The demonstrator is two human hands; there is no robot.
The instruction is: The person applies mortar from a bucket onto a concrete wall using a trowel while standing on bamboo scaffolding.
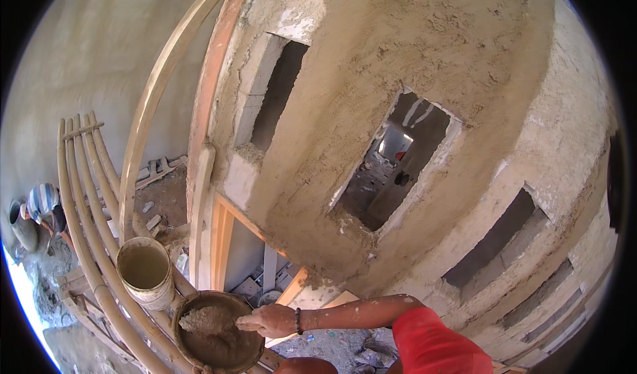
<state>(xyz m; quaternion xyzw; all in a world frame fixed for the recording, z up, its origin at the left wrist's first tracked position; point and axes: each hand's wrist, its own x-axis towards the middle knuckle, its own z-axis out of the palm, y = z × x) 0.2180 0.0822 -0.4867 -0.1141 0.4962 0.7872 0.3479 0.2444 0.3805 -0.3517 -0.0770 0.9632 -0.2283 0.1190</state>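
Note:
My right hand [264,319], with a bead bracelet and red sleeve, reaches over a round pan of wet grey-brown mortar [216,351] at the bottom centre, its fingers closed; whatever they grip is too unclear to name. A paler heap of mortar [206,321] lies in the pan, beside my fingers. A pale bucket [144,266] of cloudy liquid stands just behind the pan on long wooden poles [99,288]. My left hand is out of view.
A plastered wall [378,42] with several openings [391,168] faces me. An upright timber [152,89] and an orange wooden frame [222,235] stand at its left. Far below left, a person in a striped top [43,201] bends by a grey container [23,231]. Rubble [371,357] lies below.

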